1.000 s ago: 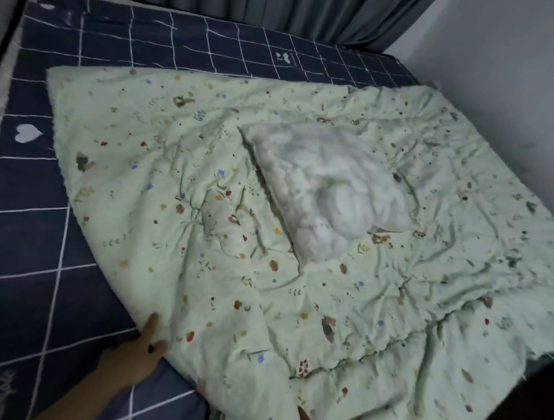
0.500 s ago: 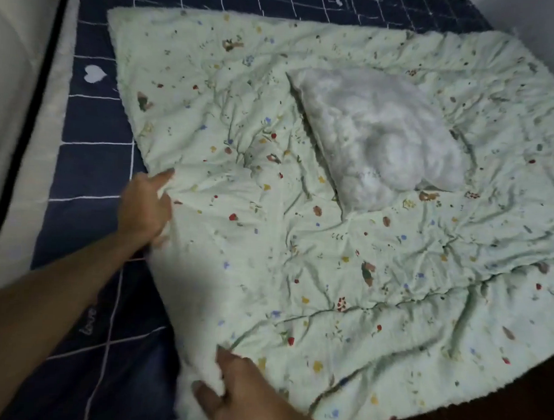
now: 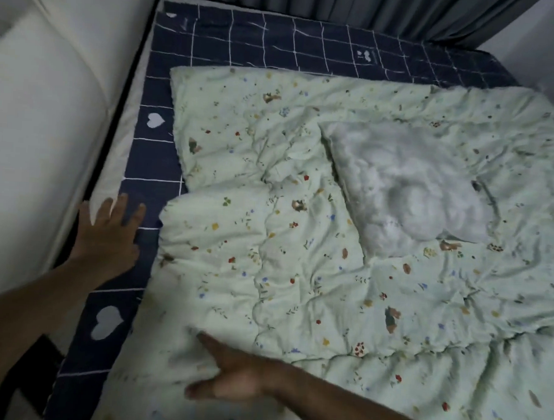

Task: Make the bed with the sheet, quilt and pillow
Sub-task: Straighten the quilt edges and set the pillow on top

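A pale green quilt [image 3: 298, 274] with small flowers lies crumpled across the bed, its left edge bunched into a fold. A white pillow [image 3: 407, 187] rests on top of it, right of centre. Under both is a navy sheet [image 3: 276, 44] with white grid lines and hearts. My left hand [image 3: 109, 234] hovers flat with fingers spread over the sheet, just left of the quilt's edge, holding nothing. My right hand [image 3: 230, 376] rests on the quilt's near left part, forefinger and thumb extended, gripping nothing.
A white padded headboard or wall panel [image 3: 44, 120] runs along the bed's left side. Grey curtains [image 3: 357, 10] hang behind the far edge. A pale wall [image 3: 549, 56] stands at the right. A strip of bare mattress [image 3: 122, 152] shows left of the sheet.
Both hands have let go of the quilt's left edge. The left hand moved out onto the sheet, and the quilt's edge now lies bunched nearer the bed's left side.
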